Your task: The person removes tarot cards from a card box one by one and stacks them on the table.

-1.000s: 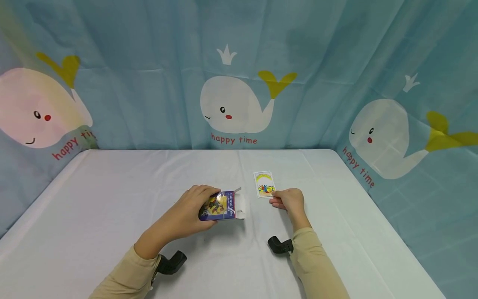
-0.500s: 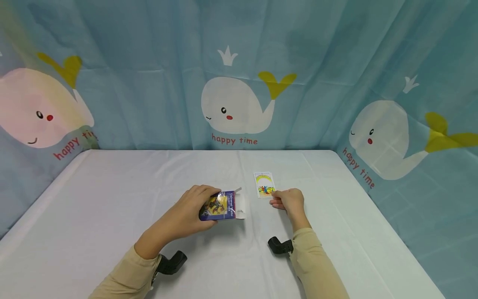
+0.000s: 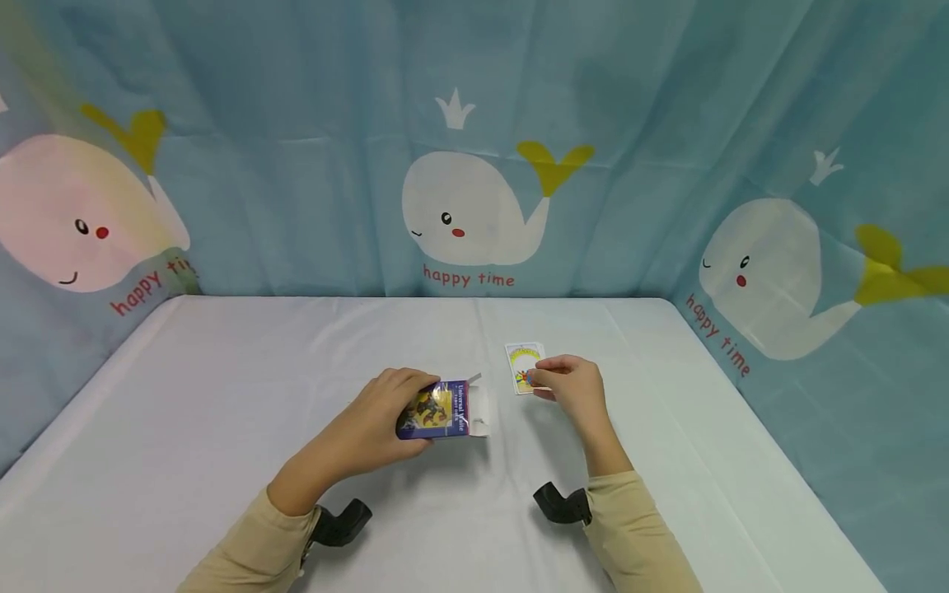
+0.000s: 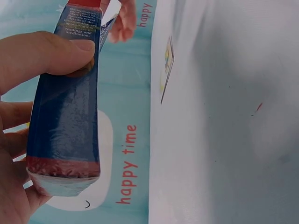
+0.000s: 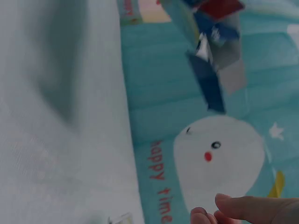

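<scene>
My left hand point(image 3: 371, 420) grips a blue tarot card box point(image 3: 436, 409) above the table, thumb on its narrow side point(image 4: 70, 116) in the left wrist view. The box's end with white flaps is open and points right. A colourful tarot card point(image 3: 521, 362) lies face up on the table to the right of the box, with another white edge showing at its border. Over its lower right corner hovers my right hand point(image 3: 578, 395), fingers loosely bent. In the right wrist view the thumb and fingers point(image 5: 252, 209) hold nothing visible.
A white cloth covers the table point(image 3: 222, 395). Behind it and along both sides hangs a blue curtain point(image 3: 311, 206) printed with whales. Black wrist cameras point(image 3: 341, 523) sit on both forearms, at the beige sleeves point(image 3: 252, 548).
My right hand has lifted its fingertips off the card's corner and now overlaps more of the card in the head view. The left hand and box have stayed in place.
</scene>
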`<state>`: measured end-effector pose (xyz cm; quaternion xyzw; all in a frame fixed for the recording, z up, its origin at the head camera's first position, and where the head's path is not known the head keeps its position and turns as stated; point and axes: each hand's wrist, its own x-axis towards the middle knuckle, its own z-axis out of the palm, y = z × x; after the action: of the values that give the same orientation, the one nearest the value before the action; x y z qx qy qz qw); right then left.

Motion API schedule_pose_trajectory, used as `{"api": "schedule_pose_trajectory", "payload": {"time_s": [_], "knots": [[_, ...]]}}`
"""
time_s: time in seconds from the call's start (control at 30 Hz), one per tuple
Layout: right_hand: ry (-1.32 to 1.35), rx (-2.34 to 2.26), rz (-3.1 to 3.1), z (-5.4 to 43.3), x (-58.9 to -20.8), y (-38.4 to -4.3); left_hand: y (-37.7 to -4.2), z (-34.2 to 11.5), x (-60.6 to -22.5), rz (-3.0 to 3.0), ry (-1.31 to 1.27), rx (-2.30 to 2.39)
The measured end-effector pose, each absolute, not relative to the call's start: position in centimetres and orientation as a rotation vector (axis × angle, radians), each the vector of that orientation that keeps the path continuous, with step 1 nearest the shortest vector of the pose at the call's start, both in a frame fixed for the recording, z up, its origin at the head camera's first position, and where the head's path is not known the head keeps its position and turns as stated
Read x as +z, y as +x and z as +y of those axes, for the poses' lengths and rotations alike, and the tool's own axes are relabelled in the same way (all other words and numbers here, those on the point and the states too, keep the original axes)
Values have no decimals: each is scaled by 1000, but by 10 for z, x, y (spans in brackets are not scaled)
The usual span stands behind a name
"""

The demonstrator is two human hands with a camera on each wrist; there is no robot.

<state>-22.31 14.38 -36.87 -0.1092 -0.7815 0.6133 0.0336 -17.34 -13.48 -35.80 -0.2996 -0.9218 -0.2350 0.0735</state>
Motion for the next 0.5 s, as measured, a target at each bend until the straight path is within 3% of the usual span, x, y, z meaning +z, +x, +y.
{"api": "schedule_pose_trajectory", "payload": {"time_s": [0.5], "knots": [[-52,1939,-2545,103,-347,-192,-174,-134,-359,-2788,-899,-716]]}}
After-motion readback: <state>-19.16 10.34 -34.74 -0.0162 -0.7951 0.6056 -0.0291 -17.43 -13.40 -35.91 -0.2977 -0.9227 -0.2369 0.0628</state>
